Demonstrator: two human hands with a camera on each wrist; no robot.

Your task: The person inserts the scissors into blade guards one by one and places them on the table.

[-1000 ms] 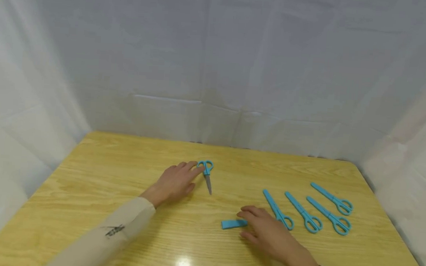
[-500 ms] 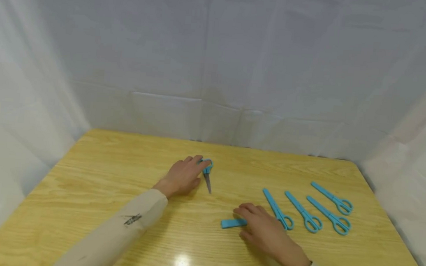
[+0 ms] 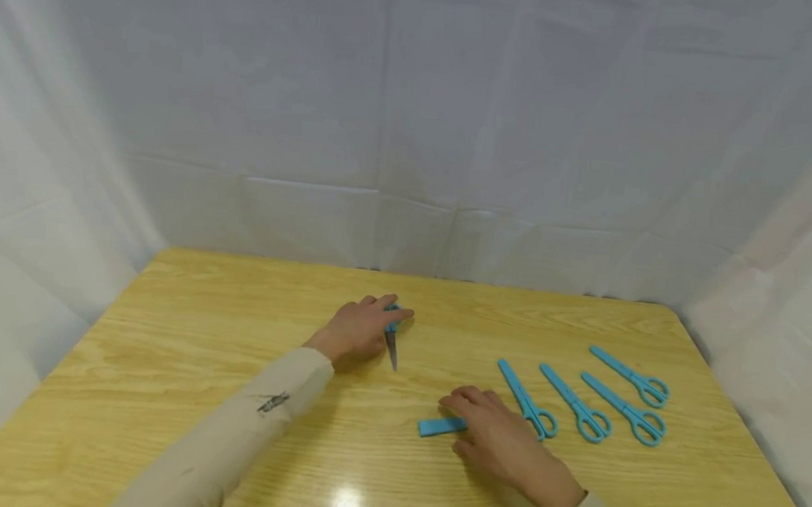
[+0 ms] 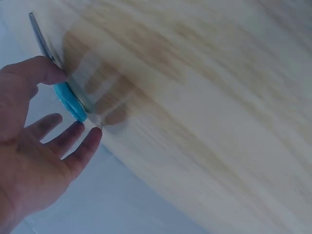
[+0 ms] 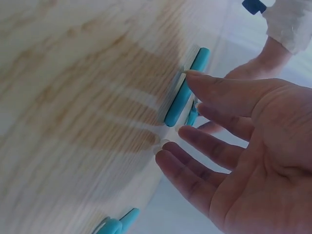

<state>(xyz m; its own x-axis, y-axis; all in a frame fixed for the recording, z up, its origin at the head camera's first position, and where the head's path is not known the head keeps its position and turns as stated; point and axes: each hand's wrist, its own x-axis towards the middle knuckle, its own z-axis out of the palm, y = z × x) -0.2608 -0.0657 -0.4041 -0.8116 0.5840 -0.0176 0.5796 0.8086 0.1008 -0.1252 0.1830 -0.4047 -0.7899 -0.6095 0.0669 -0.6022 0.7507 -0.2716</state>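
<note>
A pair of scissors (image 3: 391, 350) with light-blue handles and bare metal blades lies toward the back of the wooden table. Over its handles is my left hand (image 3: 360, 329), index finger stretched across them. In the left wrist view the thumb lies at the scissors (image 4: 68, 101) near the pivot, while the other fingers are spread by the handles; firm contact cannot be told. Nearer the front, my right hand (image 3: 502, 445) hovers over a light-blue blade sheath (image 3: 440, 426), partly covering it. The right wrist view shows loosely bent fingers and the thumb tip close to the sheath (image 5: 187, 87).
Several light-blue scissors in sheaths lie on the right of the table (image 3: 279, 457): one pair (image 3: 520, 391) beside my right hand, others (image 3: 572, 399) further right. White sheeting (image 3: 415, 128) hangs behind the table and along both sides.
My left hand has moved right and slightly away from me, so its fingers now cover more of the scissors' handles. The right hand has shifted slightly left over the sheath.
</note>
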